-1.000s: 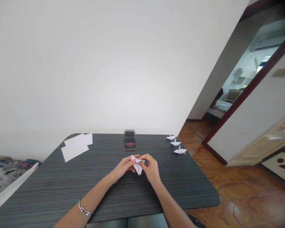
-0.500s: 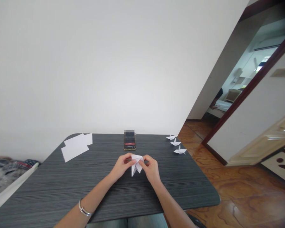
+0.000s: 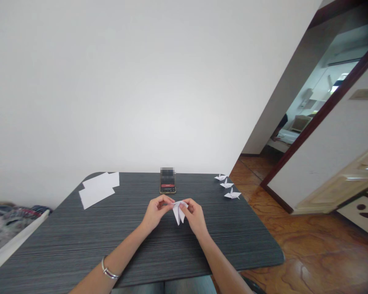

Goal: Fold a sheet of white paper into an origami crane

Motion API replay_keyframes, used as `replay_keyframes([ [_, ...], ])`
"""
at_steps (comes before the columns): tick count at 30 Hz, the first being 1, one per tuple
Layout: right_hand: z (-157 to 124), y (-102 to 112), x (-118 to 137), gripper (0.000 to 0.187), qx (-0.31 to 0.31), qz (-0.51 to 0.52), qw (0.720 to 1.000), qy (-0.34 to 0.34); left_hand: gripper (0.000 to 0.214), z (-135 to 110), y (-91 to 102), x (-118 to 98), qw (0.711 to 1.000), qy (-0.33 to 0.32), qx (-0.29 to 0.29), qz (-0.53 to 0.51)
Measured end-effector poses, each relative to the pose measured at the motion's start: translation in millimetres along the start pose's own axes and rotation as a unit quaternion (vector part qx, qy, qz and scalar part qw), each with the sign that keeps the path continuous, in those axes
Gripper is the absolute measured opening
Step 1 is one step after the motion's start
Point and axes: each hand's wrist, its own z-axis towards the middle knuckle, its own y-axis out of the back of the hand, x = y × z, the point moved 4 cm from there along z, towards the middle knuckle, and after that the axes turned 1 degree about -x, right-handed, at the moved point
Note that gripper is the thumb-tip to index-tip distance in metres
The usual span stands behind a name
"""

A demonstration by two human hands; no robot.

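Okay, so the folded paper (image 3: 177,212) has its lower points closer together than half a second ago, left hand (image 3: 155,210) pinching its left corner, right hand (image 3: 196,213) gripping its right side, near the phone (image 3: 167,189). Folding's probably mid-step.

place: home | dark-framed doorway (image 3: 320,116) | wood-patterned floor (image 3: 313,253) | heaped fabric (image 3: 10,228)

Far side: wall (image 3: 171,102) closes off the table (image 3: 64,241). Obstacles on top: paper sheets (image 3: 97,192) far left, phone (image 3: 167,188) far middle, three paper cranes (image 3: 226,185) far right. Bare lanes run from sheets to phone and from phone to cranes. Near left and near right: open. Pocket between the forearms (image 3: 127,245) opens toward the near edge; left hand (image 3: 155,211), folded paper (image 3: 178,212) and right hand (image 3: 196,215) cap its far end.
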Motion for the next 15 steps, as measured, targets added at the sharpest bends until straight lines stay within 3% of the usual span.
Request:
replay_keyframes([
  [4, -0.1, -4.6, -4.9, 0.021, 0.036, 0.079, 0.994, -0.068, 0.012, 0.1, 0.0, -0.2, 1.000, -0.017, -0.002, 0.007],
  [10, -1.6, -3.8, -5.9, 0.026, 0.020, 0.149, 0.980, -0.128, 0.009, -1.7, -4.6, 1.0, 0.999, -0.020, 0.026, 0.020],
  [15, -4.0, -6.0, -0.6, 0.031, 0.041, 0.165, 0.973, -0.158, 0.010, -4.4, -6.3, -3.7, 0.992, -0.056, 0.052, 0.103],
])
